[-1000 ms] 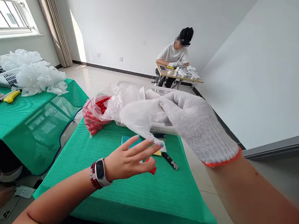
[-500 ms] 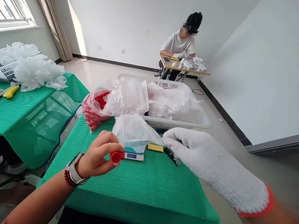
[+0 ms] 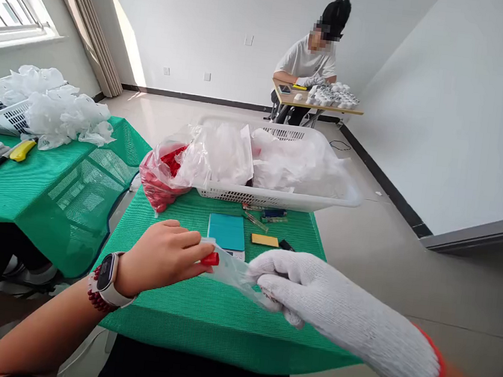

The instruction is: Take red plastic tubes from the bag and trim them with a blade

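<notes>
My bare left hand (image 3: 164, 261), wearing a watch and bead bracelet, pinches a small hollow red plastic piece (image 3: 211, 259) between thumb and fingers. The edge of a clear plastic bag (image 3: 229, 272) meets those same fingertips. My right hand (image 3: 316, 293), in a white knit glove with a red cuff, is closed on the other side of the bag, which stretches between both hands above the green-covered table (image 3: 200, 322). Just behind it lies a small scale with a blue-green top (image 3: 227, 232), its front partly hidden by the bag.
Behind the scale, a white basket (image 3: 277, 202) holds plastic bags; a bag of red pieces (image 3: 161, 187) leans at its left. A yellow pad (image 3: 264, 241) and a black-handled tool (image 3: 287, 245) lie nearby. Another green table (image 3: 19, 192) stands left. A person (image 3: 306, 61) sits at a far desk.
My right hand has drawn the plastic bag off the scale, down and toward me, uncovering the blue-green top. My left hand keeps the red piece, now turned sideways and touching the bag.
</notes>
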The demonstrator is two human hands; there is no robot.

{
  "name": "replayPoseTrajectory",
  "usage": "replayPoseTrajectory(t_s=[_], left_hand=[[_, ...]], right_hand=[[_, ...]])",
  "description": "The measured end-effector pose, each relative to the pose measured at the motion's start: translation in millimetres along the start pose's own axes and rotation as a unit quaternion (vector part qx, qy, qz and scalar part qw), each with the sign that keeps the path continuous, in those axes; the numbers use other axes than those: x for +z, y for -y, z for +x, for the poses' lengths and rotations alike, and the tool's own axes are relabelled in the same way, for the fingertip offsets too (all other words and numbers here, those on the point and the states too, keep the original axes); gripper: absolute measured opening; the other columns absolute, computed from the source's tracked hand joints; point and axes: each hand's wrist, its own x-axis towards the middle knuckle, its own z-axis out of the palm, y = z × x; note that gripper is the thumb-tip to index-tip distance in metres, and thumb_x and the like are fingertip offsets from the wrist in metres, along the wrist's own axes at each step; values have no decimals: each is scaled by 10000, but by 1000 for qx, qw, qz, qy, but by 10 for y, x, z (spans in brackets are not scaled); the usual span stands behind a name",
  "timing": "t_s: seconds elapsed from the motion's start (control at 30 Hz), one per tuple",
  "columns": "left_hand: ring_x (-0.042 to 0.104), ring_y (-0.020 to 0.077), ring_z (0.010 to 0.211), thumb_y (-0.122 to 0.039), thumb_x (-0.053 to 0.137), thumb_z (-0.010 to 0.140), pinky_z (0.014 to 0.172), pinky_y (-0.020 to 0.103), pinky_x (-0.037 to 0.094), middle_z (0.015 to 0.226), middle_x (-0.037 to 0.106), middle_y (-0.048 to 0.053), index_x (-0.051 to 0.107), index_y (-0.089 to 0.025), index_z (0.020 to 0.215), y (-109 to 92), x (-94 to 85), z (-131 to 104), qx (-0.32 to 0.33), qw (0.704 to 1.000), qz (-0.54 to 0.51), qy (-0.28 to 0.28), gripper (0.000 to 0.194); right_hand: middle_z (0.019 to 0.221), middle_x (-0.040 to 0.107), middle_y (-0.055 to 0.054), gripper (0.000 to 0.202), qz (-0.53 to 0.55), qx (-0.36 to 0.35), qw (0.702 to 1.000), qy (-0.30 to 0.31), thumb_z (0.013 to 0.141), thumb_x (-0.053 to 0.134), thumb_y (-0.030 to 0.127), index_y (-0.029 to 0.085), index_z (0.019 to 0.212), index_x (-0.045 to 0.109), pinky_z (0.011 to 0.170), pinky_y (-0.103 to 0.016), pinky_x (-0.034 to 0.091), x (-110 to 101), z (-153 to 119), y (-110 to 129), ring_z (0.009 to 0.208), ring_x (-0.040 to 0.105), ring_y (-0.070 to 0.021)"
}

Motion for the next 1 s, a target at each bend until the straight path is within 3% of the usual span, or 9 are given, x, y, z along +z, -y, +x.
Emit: replayPoseTrajectory(t_s=[0.17,0.27,0.37,0.53,0.67,0.73,0.87,1.0], left_hand=[[526,123,552,-528,582,931,563,275,349,664,607,-27,628,-204,985,0,-73,-5,-80,991,-100,28,331],[544,143,643,-410,467,1004,614,273,420,756,605,11,589,-187,1050,-9,-180,-8,-116,965,-236,21,259],[559,158,730,-228,316,1034,671,286,478,845,590,45,531,-178,1196,-54,-221,14,-98,931,-353,0,274],[608,172,856,-142,469,977,711,285,525,978,631,78,440,-203,1327,-200,-51,92,-77,911,-401,-61,357],[622,159,868,-128,571,930,778,287,555,956,644,59,472,-208,1283,-313,139,83,-106,894,-424,-102,376],[643,169,900,-159,591,926,825,312,571,985,654,68,468,-215,1297,-357,201,49,-131,879,-446,-108,395],[670,213,1028,-204,556,950,899,359,597,1136,649,126,424,-229,1363,-419,242,-24,-140,839,-518,-96,434],[605,265,1200,-255,625,916,1029,442,544,1254,612,149,415,-246,1395,-467,303,-86,-123,844,-510,-116,524]], right_hand=[[783,615,-3,259,13,-15,1000,-4,925,487,350,198,1048,657,505,-199,389,57,49,-65,550,461,-72],[762,623,-1,285,-37,-67,993,-89,952,472,378,218,1073,675,535,-218,404,75,60,-62,587,496,-95],[778,649,-2,276,-68,-130,978,-145,960,480,362,241,1098,686,592,-233,438,127,60,1,662,555,-121],[879,676,-18,248,-62,-199,970,-122,953,491,362,227,988,697,689,-256,474,267,75,148,778,593,-149],[840,645,13,169,-11,-162,985,-64,843,620,276,232,997,674,657,-236,465,362,121,159,745,560,-132],[853,643,15,216,-1,-145,987,-68,803,665,264,230,1016,662,642,-231,454,392,156,123,742,551,-130],[832,632,2,208,2,-142,985,-93,913,576,394,205,960,648,637,-236,427,417,217,19,733,529,-125],[777,594,4,313,4,-159,983,-94,962,501,444,182,844,627,648,-234,416,411,234,-56,714,505,-116]])
